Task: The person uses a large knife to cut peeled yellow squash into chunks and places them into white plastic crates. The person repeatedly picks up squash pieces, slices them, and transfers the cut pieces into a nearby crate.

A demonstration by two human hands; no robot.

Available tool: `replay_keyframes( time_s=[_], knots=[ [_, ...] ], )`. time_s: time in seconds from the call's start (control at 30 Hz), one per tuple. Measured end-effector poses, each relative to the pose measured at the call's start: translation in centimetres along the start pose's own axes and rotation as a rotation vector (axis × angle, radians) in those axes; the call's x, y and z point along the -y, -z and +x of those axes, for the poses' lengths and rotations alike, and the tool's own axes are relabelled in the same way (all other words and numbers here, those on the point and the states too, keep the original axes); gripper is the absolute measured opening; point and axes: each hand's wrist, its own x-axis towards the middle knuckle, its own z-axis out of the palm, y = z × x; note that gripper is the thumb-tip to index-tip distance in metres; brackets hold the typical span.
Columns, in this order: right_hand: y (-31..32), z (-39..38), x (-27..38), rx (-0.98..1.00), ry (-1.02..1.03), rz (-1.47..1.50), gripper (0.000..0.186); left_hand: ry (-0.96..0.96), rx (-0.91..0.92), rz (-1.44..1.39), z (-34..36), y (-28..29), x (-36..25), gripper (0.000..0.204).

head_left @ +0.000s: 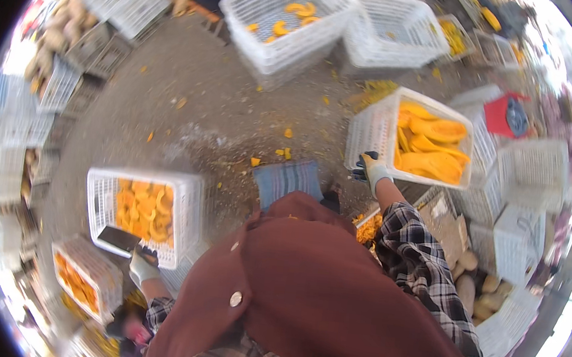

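Observation:
My left hand (144, 268), in a pale glove with dark-coated fingers, is closed on the handle of a cleaver (118, 238). Its broad dark blade lies over the near rim of a white plastic crate (188, 217), which holds cut orange pumpkin pieces (145, 210). To the right, my gloved right hand (373, 171) is against the near left corner of another white crate (373, 128); its fingers look spread. Large peeled pumpkin pieces (435, 142) fill that crate. Blur hides how firmly the right hand touches it.
A striped cloth mat (288, 183) lies before me among pumpkin scraps. Two big white crates (271, 55) (390, 50) stand ahead. Another crate of orange pieces (84, 276) is at the near left. Whole pumpkins (466, 291) and stacked crates (534, 170) are on the right.

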Motion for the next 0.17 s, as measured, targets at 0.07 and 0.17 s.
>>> replay_keyframes(
  time_s=[0.07, 0.17],
  knots=[
    [6.4, 2.9, -1.7, -0.065, 0.012, 0.2, 0.025, -0.122, -0.002, -0.03, -2.3, -4.5, -0.1, 0.007],
    [13.6, 8.1, -2.6, -0.228, -0.146, 0.309, 0.034, -0.167, 0.12, 0.038, -6.9, -11.2, 0.8, 0.013]
  ],
)
